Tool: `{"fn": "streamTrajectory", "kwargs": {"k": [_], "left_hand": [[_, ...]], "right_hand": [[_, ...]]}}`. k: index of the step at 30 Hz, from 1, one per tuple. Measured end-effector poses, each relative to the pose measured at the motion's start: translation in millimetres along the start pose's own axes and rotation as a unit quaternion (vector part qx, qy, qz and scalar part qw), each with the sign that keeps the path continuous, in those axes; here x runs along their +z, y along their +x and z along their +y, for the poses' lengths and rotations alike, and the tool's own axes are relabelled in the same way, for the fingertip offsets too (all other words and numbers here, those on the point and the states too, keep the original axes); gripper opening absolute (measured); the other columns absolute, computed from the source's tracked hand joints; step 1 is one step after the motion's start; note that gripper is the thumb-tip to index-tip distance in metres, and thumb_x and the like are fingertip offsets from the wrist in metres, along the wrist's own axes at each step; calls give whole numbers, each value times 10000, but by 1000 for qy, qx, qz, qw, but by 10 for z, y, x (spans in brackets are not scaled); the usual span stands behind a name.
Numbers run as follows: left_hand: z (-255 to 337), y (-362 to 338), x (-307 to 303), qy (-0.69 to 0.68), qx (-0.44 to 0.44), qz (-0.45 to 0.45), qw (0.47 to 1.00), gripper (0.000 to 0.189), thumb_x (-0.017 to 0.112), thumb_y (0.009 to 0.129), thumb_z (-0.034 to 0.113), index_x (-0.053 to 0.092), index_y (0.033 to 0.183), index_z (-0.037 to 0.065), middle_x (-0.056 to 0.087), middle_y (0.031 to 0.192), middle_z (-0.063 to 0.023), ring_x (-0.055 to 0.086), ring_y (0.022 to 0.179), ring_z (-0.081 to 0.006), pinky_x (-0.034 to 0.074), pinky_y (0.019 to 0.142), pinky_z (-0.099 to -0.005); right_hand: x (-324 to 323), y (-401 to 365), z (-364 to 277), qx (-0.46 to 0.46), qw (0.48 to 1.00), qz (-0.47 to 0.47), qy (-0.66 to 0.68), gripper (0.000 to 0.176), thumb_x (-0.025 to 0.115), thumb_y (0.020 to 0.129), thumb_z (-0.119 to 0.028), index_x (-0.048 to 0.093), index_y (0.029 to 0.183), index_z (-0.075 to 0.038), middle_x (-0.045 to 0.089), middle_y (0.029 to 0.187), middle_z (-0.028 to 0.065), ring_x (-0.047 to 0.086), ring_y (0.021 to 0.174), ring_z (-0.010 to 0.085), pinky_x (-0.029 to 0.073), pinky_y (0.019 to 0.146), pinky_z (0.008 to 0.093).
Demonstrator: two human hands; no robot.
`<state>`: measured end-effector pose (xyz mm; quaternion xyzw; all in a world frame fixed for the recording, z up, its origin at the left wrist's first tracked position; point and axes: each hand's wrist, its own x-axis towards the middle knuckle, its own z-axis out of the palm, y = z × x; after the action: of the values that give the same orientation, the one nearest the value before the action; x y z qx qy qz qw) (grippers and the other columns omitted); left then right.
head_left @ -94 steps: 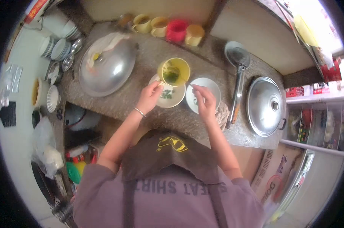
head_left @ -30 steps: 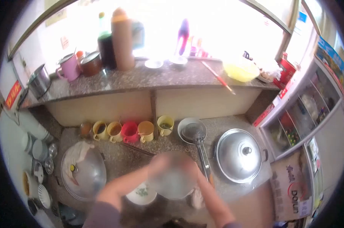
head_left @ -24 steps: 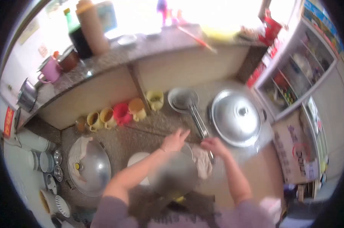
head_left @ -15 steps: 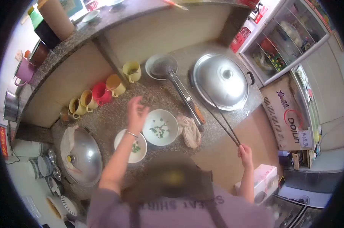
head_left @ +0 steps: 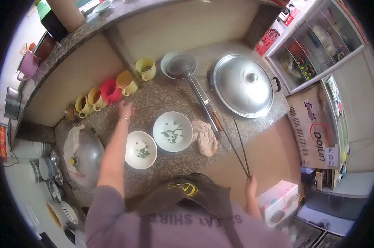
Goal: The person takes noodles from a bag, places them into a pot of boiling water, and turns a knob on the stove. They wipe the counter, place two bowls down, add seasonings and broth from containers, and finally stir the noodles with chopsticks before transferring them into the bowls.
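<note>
My left hand [head_left: 127, 109] reaches over the counter, just in front of the red mug [head_left: 111, 91] and the orange-yellow mug [head_left: 127, 83]. Its fingers look parted, with nothing visible in them. On the right, my right hand [head_left: 251, 184] is closed around the ends of long dark chopsticks [head_left: 239, 144], their tips pointing toward the big lidded pan [head_left: 244, 86]. Between my arms stand a white bowl [head_left: 131, 159] and a pale, larger bowl [head_left: 160, 134], both with chopped greens at the bottom. A crumpled cloth [head_left: 205, 138] lies beside the larger bowl.
A strainer [head_left: 182, 66] rests on a bowl behind, near metal tongs [head_left: 205, 103]. More yellow mugs [head_left: 84, 106] line the back wall. A domed lid [head_left: 89, 155] is at left. A cardboard box [head_left: 309, 128] and a glass-door fridge [head_left: 315, 45] stand right.
My left hand has moved from above the bowls, back and left to the mugs. My right hand has drawn the chopsticks slightly left and toward my body.
</note>
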<state>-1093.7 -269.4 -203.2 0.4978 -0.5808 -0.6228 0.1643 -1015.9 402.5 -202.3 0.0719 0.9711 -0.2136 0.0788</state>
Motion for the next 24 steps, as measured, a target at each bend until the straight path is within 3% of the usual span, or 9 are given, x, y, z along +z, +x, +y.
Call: {"fn": "streamTrajectory", "kwargs": {"k": [2, 5, 8, 10, 14, 17, 21, 23, 24], "left_hand": [[33, 59, 1, 13, -15, -6, 1000, 528, 582, 743, 148, 299, 1188, 113, 514, 819, -52, 523, 602, -143, 441, 459, -271], [215, 28, 97, 25, 1, -12, 1000, 454, 553, 758, 145, 327, 1152, 165, 511, 772, -36, 518, 558, -141, 428, 442, -269], [200, 256, 93, -47, -14, -63, 997, 375, 531, 776, 144, 351, 1104, 177, 507, 763, -31, 527, 584, -147, 434, 464, -277], [276, 213, 93, -68, -31, -51, 996, 299, 508, 803, 167, 363, 1064, 178, 500, 753, -28, 537, 618, -162, 450, 504, -301], [229, 408, -86, -109, -93, -139, 980, 269, 474, 840, 259, 363, 1062, 157, 500, 778, -42, 559, 700, -207, 475, 617, -358], [326, 18, -69, -116, -126, -236, 957, 227, 449, 858, 275, 395, 1028, 134, 493, 806, -69, 554, 814, -255, 466, 676, -368], [72, -40, -112, -163, -125, -230, 951, 200, 443, 860, 288, 421, 968, 122, 499, 803, -65, 554, 786, -230, 469, 665, -352], [25, -150, -138, -143, -41, -198, 969, 182, 434, 863, 288, 441, 887, 108, 509, 771, -48, 549, 743, -178, 470, 649, -319], [8, -238, -160, -151, -42, -186, 970, 182, 434, 863, 288, 441, 887, 108, 509, 771, -48, 549, 743, -178, 470, 649, -319]], "right_hand": [[42, -33, 174, -50, 998, 22, -24, 211, 458, 800, -78, 484, 1005, -35, 535, 850, 172, 518, 773, 371, 435, 657, 403], [-85, -123, 180, -42, 997, 14, -65, 231, 445, 800, -73, 469, 1026, -31, 501, 932, 187, 506, 819, 360, 425, 684, 412], [-150, -107, 132, -43, 995, 13, -91, 221, 437, 799, -62, 469, 1014, -26, 515, 887, 175, 510, 802, 358, 428, 675, 406], [-155, -47, 91, -44, 996, 16, -81, 217, 433, 797, -56, 470, 1010, -27, 519, 879, 171, 511, 801, 355, 428, 673, 403], [-156, 34, 99, -36, 997, 5, -70, 198, 427, 791, -41, 481, 981, -31, 528, 857, 161, 515, 792, 343, 429, 665, 393], [-129, 131, 137, -49, 997, -11, -51, 218, 445, 782, -47, 482, 996, -37, 528, 872, 159, 514, 795, 343, 429, 664, 395], [49, 617, -216, -160, 982, -23, -103, 275, 465, 776, -57, 469, 1051, -53, 528, 890, 148, 514, 793, 333, 430, 666, 393], [100, 898, -769, -207, 976, -13, -62, 351, 493, 768, -70, 441, 1115, -52, 521, 897, 153, 507, 799, 339, 427, 679, 405], [131, 1046, -990, -284, 955, 52, -75, 385, 512, 758, -72, 431, 1134, -44, 521, 896, 154, 508, 801, 336, 428, 691, 401]]}}
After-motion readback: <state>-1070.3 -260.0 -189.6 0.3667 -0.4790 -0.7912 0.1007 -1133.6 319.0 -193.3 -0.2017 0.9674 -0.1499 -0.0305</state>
